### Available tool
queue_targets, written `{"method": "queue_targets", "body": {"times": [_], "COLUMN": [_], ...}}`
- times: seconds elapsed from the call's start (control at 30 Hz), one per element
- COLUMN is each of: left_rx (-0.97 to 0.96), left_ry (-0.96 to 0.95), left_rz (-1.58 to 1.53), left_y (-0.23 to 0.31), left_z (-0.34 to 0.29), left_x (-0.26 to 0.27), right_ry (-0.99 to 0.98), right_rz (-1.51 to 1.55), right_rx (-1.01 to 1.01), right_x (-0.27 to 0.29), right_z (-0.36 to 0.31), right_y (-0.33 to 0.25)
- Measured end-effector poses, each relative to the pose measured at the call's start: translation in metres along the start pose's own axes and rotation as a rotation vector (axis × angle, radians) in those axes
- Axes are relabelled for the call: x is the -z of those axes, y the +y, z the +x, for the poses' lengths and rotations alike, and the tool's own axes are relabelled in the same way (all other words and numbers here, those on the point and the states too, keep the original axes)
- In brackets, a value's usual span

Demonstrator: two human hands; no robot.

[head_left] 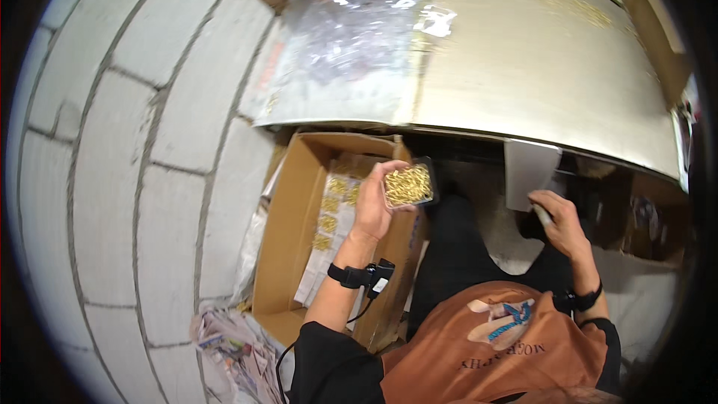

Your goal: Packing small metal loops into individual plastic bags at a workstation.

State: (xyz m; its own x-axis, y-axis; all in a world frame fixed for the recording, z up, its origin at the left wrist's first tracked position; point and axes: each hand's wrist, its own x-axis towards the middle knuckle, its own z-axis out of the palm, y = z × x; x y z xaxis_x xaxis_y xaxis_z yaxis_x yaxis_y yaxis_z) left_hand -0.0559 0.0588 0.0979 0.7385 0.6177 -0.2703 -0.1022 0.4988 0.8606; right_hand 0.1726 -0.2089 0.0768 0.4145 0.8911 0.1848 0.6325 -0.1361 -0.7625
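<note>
Your left hand [372, 206] grips one clear plastic tray [408, 185] of loose gold pins by its edge: likely light, rigid, spill-prone, best kept level; right hand [559, 221] pinches white paper [529, 172].

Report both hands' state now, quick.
Left hand: closed on a small clear box of gold-coloured parts.
Right hand: closed on a small pale object, at a white sheet.

A cardboard box [288, 254] sits on the floor, left of the person's lap, below the tabletop [538, 75] edge. Packets [329, 213] lie inside it. A plastic sheet [351, 37] lies on the tabletop's left part.
</note>
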Motion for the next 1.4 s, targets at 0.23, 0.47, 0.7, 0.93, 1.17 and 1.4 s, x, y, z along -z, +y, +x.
{"method": "queue_targets", "body": {"times": [0.23, 0.47, 0.7, 0.93, 1.17, 1.4], "left_rx": [-0.145, 0.249, 0.221, -0.014, -0.402, -0.732], "left_ry": [0.448, 0.663, 0.739, 0.881, 0.652, 0.321], "left_rz": [0.176, 0.091, 0.06, 0.849, 0.991, 1.141], "left_y": [0.021, -0.091, -0.152, -0.191, -0.027, 0.061], "left_z": [-0.045, -0.068, -0.033, -0.048, 0.022, 0.212], "left_x": [0.127, 0.221, 0.217, 0.275, 0.149, -0.054], "right_ry": [-0.058, -0.204, -0.298, -0.259, 0.41, 0.559], "right_rz": [-0.029, -0.117, -0.251, -0.298, -0.469, -0.557], "right_rx": [-0.142, -0.203, -0.18, 0.069, -0.175, -0.904], "right_x": [0.002, -0.022, -0.014, 0.024, 0.173, 0.291], "right_z": [-0.007, 0.011, 0.034, 0.075, 0.198, 0.327], "right_y": [0.001, -0.001, -0.028, 0.004, 0.176, 0.336]}}
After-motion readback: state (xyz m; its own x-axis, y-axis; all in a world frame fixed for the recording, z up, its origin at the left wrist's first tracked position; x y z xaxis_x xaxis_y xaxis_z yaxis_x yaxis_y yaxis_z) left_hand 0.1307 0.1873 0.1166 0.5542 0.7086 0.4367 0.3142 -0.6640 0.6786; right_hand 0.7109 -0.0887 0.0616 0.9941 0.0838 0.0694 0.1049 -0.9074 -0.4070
